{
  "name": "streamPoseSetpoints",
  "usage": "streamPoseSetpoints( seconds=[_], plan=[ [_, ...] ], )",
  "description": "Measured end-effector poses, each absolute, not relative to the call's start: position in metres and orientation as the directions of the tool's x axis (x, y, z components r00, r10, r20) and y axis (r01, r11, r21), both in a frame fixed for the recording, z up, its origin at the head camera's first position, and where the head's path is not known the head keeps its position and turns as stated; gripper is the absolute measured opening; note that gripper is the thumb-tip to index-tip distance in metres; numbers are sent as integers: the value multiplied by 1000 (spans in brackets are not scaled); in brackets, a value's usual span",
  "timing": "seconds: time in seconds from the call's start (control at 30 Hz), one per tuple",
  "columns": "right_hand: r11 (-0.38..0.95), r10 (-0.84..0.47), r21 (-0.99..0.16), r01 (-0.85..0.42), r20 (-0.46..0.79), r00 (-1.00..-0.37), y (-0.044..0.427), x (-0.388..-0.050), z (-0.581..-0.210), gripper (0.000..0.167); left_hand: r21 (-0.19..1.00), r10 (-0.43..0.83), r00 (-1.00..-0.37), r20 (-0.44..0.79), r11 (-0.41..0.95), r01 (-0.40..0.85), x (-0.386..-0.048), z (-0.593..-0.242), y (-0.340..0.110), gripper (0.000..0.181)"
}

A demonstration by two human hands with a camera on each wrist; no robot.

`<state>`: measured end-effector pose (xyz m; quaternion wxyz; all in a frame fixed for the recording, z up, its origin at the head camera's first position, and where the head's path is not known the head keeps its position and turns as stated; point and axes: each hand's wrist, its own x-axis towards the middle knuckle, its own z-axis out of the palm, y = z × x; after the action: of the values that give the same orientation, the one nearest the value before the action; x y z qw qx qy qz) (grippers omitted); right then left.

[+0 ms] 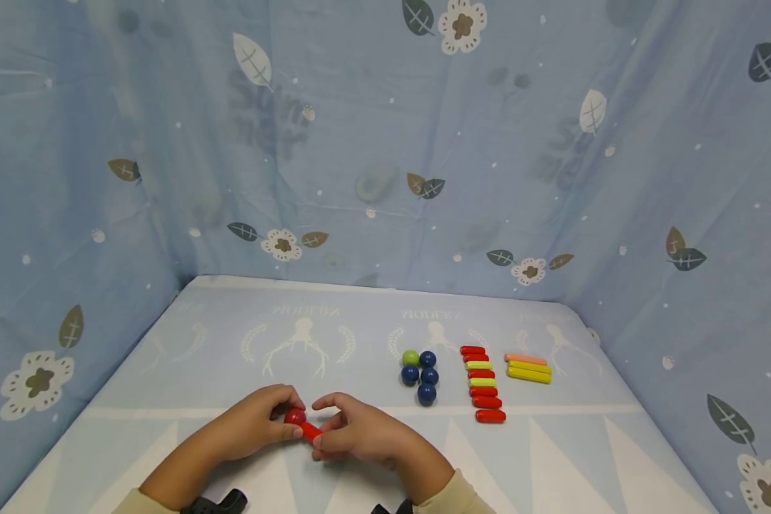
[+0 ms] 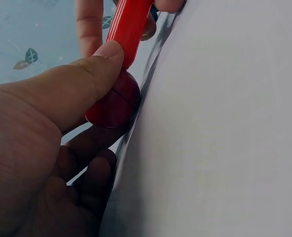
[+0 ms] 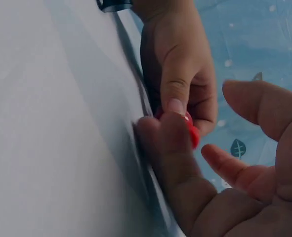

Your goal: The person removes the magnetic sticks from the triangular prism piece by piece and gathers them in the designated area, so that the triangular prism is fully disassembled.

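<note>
In the head view a red ball (image 1: 295,417) and a short red rod (image 1: 310,431) meet end to end, low over the table's near side. My left hand (image 1: 255,422) holds the ball from the left. Its thumb lies across the joint onto the rod, as the left wrist view shows with the ball (image 2: 117,104) below the ribbed rod (image 2: 130,32). From the right, my right hand (image 1: 363,431) pinches the rod's other end between thumb and fingers, its index finger raised. Fingers hide most of both pieces in the right wrist view.
Several dark blue balls (image 1: 427,394) and one green ball (image 1: 410,358) sit together right of centre. Beside them runs a column of short red rods (image 1: 487,402) and light yellow-green rods (image 1: 482,383). Longer yellow sticks (image 1: 529,375) and an orange stick (image 1: 525,359) lie farther right. Patterned blue cloth (image 1: 385,143) surrounds the table.
</note>
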<state>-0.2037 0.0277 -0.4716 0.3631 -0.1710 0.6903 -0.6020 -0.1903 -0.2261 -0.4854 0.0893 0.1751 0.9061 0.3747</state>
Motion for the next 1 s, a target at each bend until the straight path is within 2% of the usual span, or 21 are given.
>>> streamPoseSetpoints(
  seconds=[0.2, 0.33, 0.6, 1.0],
  plan=[
    [194, -565, -969, 151, -236, -791, 20, -200, -477, 28, 726, 407, -913, -30, 637, 260, -190, -488, -227, 29],
    [141, -490, -973, 182, -228, -842, 18, -200, -480, 15, 722, 417, -909, -19, 634, 276, -192, -487, -227, 29],
    [128, -489, -975, 180, -220, -844, 20, -205, -487, 14, 704, 413, -910, -24, 654, 278, -192, -485, -226, 28],
    [74, -475, -961, 266, -269, -838, 21, -206, -493, 18, 699, 426, -904, -20, 653, 292, -190, -483, -226, 32]
  ],
)
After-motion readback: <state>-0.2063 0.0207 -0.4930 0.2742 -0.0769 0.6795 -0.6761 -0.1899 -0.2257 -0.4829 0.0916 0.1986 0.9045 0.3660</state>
